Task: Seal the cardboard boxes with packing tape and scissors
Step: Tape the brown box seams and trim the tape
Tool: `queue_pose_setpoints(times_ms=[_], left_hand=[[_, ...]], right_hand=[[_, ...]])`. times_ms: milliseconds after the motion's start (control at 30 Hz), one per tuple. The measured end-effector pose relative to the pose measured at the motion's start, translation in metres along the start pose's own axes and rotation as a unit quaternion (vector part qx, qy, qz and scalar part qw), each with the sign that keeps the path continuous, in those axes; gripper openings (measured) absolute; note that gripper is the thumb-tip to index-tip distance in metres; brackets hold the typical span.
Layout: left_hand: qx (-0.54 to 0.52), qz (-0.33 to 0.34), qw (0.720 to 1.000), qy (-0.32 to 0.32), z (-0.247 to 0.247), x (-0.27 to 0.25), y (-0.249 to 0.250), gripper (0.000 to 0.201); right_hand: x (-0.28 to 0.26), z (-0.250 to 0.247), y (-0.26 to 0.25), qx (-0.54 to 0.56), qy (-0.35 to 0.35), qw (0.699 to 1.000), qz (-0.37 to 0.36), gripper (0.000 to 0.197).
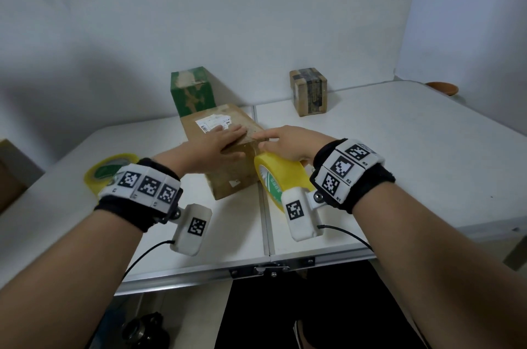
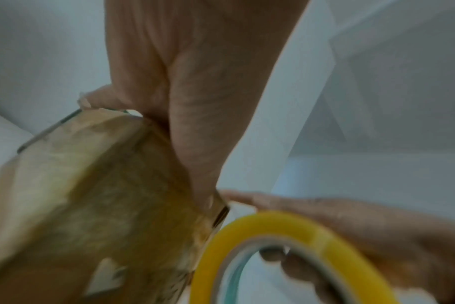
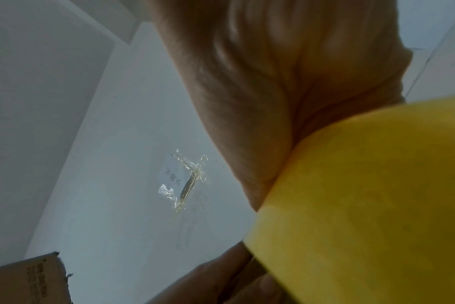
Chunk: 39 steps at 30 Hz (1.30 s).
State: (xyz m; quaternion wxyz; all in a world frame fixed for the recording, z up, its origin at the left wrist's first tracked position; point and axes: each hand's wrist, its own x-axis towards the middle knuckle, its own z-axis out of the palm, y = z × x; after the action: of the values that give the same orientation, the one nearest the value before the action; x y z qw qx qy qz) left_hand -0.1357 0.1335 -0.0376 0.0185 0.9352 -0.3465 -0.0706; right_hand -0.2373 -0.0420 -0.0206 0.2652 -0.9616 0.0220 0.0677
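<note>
Brown box (image 1: 225, 149) sits mid-frame on counter (image 1: 399, 163). Left hand (image 1: 216, 146) lies flat on its top, fingers straight. Right hand (image 1: 288, 143) grips yellow tape roll (image 1: 281, 177) w/ fingers thru core, at box's right edge. Box prob light, stiff, may slide; hold roll by core, tape's sticky.

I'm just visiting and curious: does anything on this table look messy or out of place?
Mostly tidy. One oddity: a crumpled scrap of clear tape is stuck to the white table beside the right hand. The cardboard box being taped looks worn, with old labels.
</note>
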Motion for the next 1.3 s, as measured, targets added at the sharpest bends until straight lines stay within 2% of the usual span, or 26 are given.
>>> queue_pose_setpoints(times_ms=[133, 200, 300, 367, 433, 533, 667, 800, 933, 1067, 1200, 1233, 1300], left_hand=[[-0.016, 0.056, 0.997, 0.052, 0.005, -0.011, 0.010, 0.057], [-0.038, 0.064, 0.995, 0.067, 0.005, -0.013, 0.009, 0.054], [-0.095, 0.068, 0.990, 0.084, 0.007, -0.013, 0.005, 0.045], [-0.113, 0.060, 0.987, 0.100, 0.011, -0.011, 0.002, 0.038], [-0.091, 0.052, 0.988, 0.111, 0.015, -0.011, 0.002, 0.043], [-0.038, 0.033, 0.991, 0.122, 0.020, -0.008, 0.000, 0.061], [-0.015, 0.002, 0.991, 0.130, 0.018, -0.004, -0.001, 0.060], [-0.011, 0.016, 0.987, 0.162, 0.009, 0.000, -0.002, 0.053], [-0.047, 0.022, 0.983, 0.176, -0.031, 0.001, -0.003, 0.046], [-0.055, -0.035, 0.987, 0.144, -0.079, -0.005, -0.001, 0.043], [-0.190, -0.069, 0.975, 0.092, -0.109, -0.011, -0.008, 0.033], [-0.226, -0.078, 0.968, 0.071, -0.113, -0.013, -0.009, 0.031], [-0.251, -0.087, 0.963, 0.050, -0.116, -0.012, -0.008, 0.025]], right_hand=[[0.000, 0.003, 0.008, 0.060, -0.004, 0.998, 0.003, 0.044], [0.005, 0.008, 0.013, 0.094, 0.014, 0.995, 0.030, 0.046], [0.012, 0.014, 0.018, 0.114, 0.034, 0.988, 0.094, 0.062], [0.015, 0.017, 0.021, 0.132, 0.023, 0.985, 0.109, 0.068], [0.016, 0.019, 0.024, 0.170, 0.017, 0.979, 0.110, 0.071], [0.013, 0.021, 0.031, 0.230, 0.018, 0.966, 0.113, 0.073], [0.013, 0.021, 0.037, 0.261, 0.056, 0.958, 0.100, 0.071], [0.006, 0.008, 0.026, 0.343, 0.105, 0.933, 0.042, 0.063], [0.004, -0.018, 0.010, 0.390, 0.173, 0.904, -0.029, 0.057], [0.001, -0.057, -0.012, 0.483, 0.190, 0.847, -0.110, 0.036], [0.006, -0.090, -0.043, 0.565, 0.192, 0.788, -0.154, 0.025], [0.009, -0.095, -0.050, 0.574, 0.189, 0.782, -0.153, 0.029], [0.015, -0.101, -0.061, 0.565, 0.182, 0.792, -0.139, 0.034]])
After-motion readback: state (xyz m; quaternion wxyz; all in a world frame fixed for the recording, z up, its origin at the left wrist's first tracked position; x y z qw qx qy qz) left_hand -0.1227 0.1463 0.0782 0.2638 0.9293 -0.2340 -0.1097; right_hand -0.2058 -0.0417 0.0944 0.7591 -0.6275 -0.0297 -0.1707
